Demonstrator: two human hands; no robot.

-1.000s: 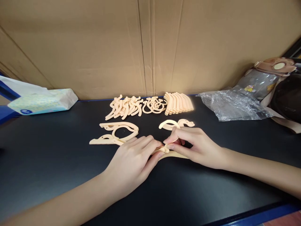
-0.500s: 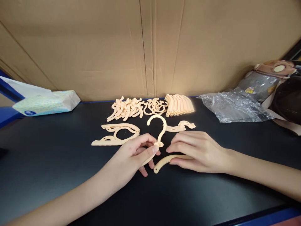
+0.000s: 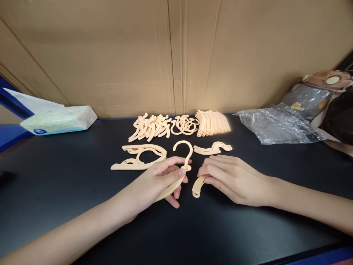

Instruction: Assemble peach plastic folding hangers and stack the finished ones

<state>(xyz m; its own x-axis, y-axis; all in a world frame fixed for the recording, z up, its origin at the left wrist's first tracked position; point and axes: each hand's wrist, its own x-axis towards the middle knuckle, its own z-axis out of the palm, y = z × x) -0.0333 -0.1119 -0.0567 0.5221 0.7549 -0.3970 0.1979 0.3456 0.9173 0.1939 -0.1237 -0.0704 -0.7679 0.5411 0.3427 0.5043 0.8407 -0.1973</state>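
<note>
My left hand (image 3: 168, 176) pinches a cream plastic hanger hook (image 3: 190, 150) at its base, thumb on top. A curved hanger arm (image 3: 172, 190) extends from the hook's base down under that hand. Just to the right, my right hand (image 3: 231, 178) is closed on another curved hanger arm (image 3: 198, 186), whose holed end points toward me, apart from the hook. Behind my left hand lies a folded hanger (image 3: 129, 166) with its hook between two arms. Beyond my right hand rests a separate arm piece (image 3: 212, 149).
At the back are a heap of small arm pieces (image 3: 149, 127), a pile of hooks (image 3: 183, 125) and a row of curved arms (image 3: 213, 123). A tissue pack (image 3: 60, 120) stands left. A clear plastic bag (image 3: 278, 127) and a bottle (image 3: 309, 97) are at right, before a cardboard wall (image 3: 124, 55).
My right hand has gripped the curved arm and turned it so its holed end faces me. The hook in my left hand has tilted slightly, with more of its attached arm showing.
</note>
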